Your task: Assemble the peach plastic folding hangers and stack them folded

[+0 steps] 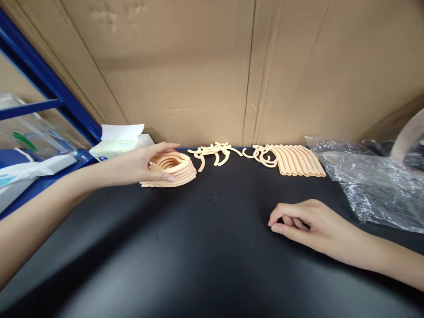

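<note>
On a black tabletop [205, 247] backed by a cardboard wall [198, 66], a person's left hand [145, 163] is reaching in from 9 o'clock and gripping a stack of peach plastic arcs [177, 173], which is lying at about 11 o'clock from the table's middle. The fingers are curving over the stack's far edge while the thumb is pressing on its near edge, so the pile is being clamped between them as it rests on the surface.

The right hand [303, 221] is resting at 4 o'clock, well apart from the stack. Its fingers are curling loosely under the palm, and it is holding nothing.

At 12 o'clock, near the wall, a loose tangle of peach hooks [215, 153] is lying just beside the stack. At 1 o'clock a tidy row of matching pieces [294, 160] is lying side by side, overlapping. A crumpled clear plastic bag [364, 185] is spreading across the table edge at 3 o'clock. Behind the left wrist, at 10 o'clock, a tissue pack [119, 141] is sitting near a blue shelf frame [49, 84].
</note>
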Action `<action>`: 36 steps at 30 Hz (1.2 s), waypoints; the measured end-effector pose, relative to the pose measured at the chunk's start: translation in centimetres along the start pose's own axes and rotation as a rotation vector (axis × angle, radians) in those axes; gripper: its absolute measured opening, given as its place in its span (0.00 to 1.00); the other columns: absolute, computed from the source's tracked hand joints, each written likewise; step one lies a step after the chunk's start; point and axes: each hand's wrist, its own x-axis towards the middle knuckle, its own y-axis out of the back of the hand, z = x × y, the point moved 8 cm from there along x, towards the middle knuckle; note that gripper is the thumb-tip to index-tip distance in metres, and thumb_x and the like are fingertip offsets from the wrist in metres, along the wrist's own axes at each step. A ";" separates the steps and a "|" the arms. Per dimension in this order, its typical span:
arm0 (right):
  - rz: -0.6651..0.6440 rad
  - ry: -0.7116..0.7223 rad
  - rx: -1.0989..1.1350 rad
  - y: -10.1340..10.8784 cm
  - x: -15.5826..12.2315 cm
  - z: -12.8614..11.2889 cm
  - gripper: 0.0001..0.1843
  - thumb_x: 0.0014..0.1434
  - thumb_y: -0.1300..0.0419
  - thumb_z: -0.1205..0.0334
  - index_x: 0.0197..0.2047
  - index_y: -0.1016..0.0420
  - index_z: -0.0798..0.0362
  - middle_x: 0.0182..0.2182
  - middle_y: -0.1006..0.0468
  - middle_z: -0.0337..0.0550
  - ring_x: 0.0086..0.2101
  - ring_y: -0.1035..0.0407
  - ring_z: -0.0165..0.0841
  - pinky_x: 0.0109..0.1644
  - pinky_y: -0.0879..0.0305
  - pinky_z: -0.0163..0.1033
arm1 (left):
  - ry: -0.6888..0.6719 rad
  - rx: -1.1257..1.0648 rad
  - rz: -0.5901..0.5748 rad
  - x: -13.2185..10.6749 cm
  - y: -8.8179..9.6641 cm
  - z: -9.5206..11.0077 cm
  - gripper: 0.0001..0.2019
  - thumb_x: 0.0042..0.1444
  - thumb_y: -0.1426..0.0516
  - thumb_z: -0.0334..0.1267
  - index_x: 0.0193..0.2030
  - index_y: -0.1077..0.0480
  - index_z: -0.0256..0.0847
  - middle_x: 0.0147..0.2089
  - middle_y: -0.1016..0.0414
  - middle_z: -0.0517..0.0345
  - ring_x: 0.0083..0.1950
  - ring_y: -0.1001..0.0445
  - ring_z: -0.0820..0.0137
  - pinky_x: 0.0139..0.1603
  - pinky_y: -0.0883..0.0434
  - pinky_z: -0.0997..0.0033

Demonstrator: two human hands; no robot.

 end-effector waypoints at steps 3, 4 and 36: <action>0.001 0.006 0.001 -0.1 0.1 0.1 0.14 0.67 0.47 0.51 0.37 0.24 0.47 0.19 0.40 0.31 0.20 0.44 0.25 0.25 0.50 0.32 | 0.003 -0.008 0.006 0.1 0.3 0.0 0.35 0.59 0.42 0.55 0.69 0.47 0.45 0.65 0.33 0.53 0.61 0.31 0.59 0.58 0.33 0.62; 0.000 0.005 -0.001 -0.1 0.2 0.1 0.14 0.67 0.47 0.51 0.38 0.24 0.47 0.19 0.40 0.31 0.20 0.44 0.25 0.25 0.50 0.32 | 0.002 -0.012 0.007 0.1 0.3 0.0 0.35 0.59 0.42 0.55 0.69 0.47 0.44 0.65 0.32 0.52 0.60 0.30 0.59 0.58 0.32 0.62; 0.113 0.440 0.289 0.7 18.5 -8.9 0.12 0.54 0.32 0.65 0.44 0.21 0.56 0.36 0.18 0.43 0.38 0.24 0.34 0.42 0.29 0.38 | -0.066 -0.165 0.098 0.4 -1.2 -0.9 0.41 0.47 0.38 0.57 0.66 0.41 0.43 0.58 0.26 0.47 0.55 0.25 0.54 0.55 0.29 0.58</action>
